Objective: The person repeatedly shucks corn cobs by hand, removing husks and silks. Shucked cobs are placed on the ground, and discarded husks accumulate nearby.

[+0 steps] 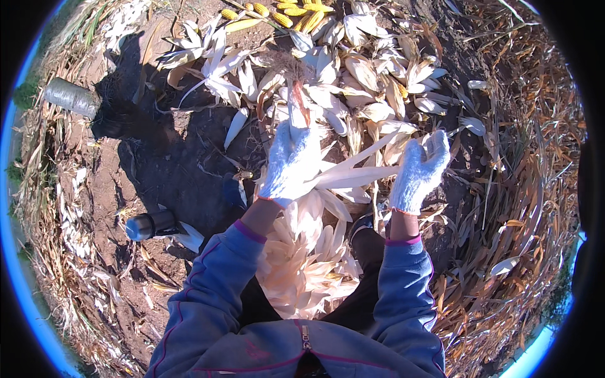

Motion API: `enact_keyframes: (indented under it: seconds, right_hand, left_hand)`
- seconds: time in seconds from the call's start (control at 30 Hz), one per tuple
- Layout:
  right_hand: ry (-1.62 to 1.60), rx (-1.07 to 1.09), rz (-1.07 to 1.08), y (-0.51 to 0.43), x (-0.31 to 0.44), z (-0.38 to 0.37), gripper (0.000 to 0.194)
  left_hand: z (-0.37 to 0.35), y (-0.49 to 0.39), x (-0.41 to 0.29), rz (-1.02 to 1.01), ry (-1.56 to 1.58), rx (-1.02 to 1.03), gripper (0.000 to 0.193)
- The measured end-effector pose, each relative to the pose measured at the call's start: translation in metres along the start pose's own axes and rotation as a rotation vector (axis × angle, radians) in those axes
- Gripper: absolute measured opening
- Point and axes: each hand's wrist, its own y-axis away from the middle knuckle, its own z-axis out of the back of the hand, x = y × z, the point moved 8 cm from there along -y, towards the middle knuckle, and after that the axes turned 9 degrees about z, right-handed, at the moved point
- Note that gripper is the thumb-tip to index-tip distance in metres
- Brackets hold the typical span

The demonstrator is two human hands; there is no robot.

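Note:
My left hand, in a white knit glove, is closed around an ear of corn in its husk. Dry reddish-brown silk tops the ear, which points away from me. Pale husk leaves stretch from beneath that hand across to my right hand, also gloved. The right fingers are curled at the ends of these leaves; their tips are partly hidden. Beyond both hands lies a heap of ears in dry husks. Loose stripped husks are piled between my legs.
Bare yellow corn cobs lie at the far side. A metal vacuum flask rests on its side at left, and a silvery cylinder lies farther out. Dry corn stalks cover the ground at right.

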Motion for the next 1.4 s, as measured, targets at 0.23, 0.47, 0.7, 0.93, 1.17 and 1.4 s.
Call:
enact_keyframes:
  seconds: [0.23, 0.47, 0.7, 0.93, 1.17, 1.4]
  right_hand:
    - [-0.251, 1.131, -0.471, 0.107, -0.012, -0.092, 0.067]
    - [0.026, 1.093, -0.201, 0.107, -0.006, -0.092, 0.074]
    - [0.265, 1.073, -0.043, 0.1, 0.006, -0.089, 0.071]
    - [0.395, 1.071, -0.06, 0.101, 0.002, -0.085, 0.07]
    - [0.163, 1.084, -0.166, 0.099, 0.001, -0.089, 0.066]
    - [-0.308, 1.052, -0.596, 0.101, -0.004, -0.086, 0.055]
  left_hand:
    - [-0.025, 0.022, -0.032, -0.44, -0.837, -0.107, 0.044]
    - [-0.015, 0.013, -0.019, -0.232, -0.181, -0.014, 0.048]
    - [-0.004, 0.019, -0.031, -0.303, -0.619, -0.195, 0.041]
    - [-0.006, 0.025, -0.04, -0.313, -0.89, -0.334, 0.034]
    - [0.006, 0.021, -0.033, -0.282, -0.663, -0.312, 0.031]
    - [0.018, 0.022, -0.023, -0.206, -0.271, -0.338, 0.019]
